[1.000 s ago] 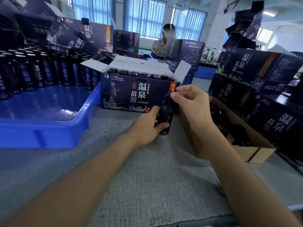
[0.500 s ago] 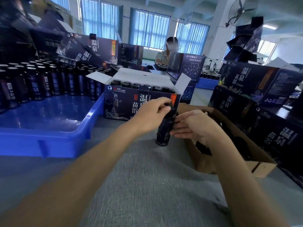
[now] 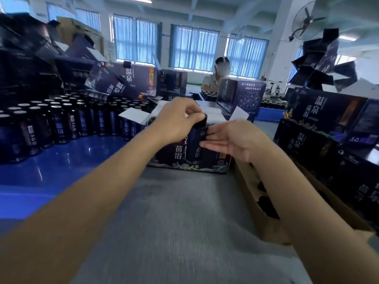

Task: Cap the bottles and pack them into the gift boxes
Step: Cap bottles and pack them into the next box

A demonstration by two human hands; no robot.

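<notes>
A dark bottle point(image 3: 194, 144) with a black cap point(image 3: 202, 121) is held up in front of the open gift box point(image 3: 207, 168). My left hand point(image 3: 178, 122) grips the bottle's top, fingers curled over the cap. With its fingers straight, my right hand point(image 3: 232, 140) lies against the bottle's right side. The gift box has its white flaps point(image 3: 134, 115) folded out; my hands hide most of its inside.
A blue tray point(image 3: 61, 167) at left holds several rows of dark bottles point(image 3: 61, 121). A brown cardboard box point(image 3: 264, 220) with black caps point(image 3: 266, 203) sits under my right forearm. Printed gift boxes point(image 3: 324, 124) are stacked at right and at back left. A person point(image 3: 215, 76) sits behind.
The bottle has risen from the grey table to the height of the box's top. My left hand shifted from its body to its cap. My right hand let go of the cap and flattened.
</notes>
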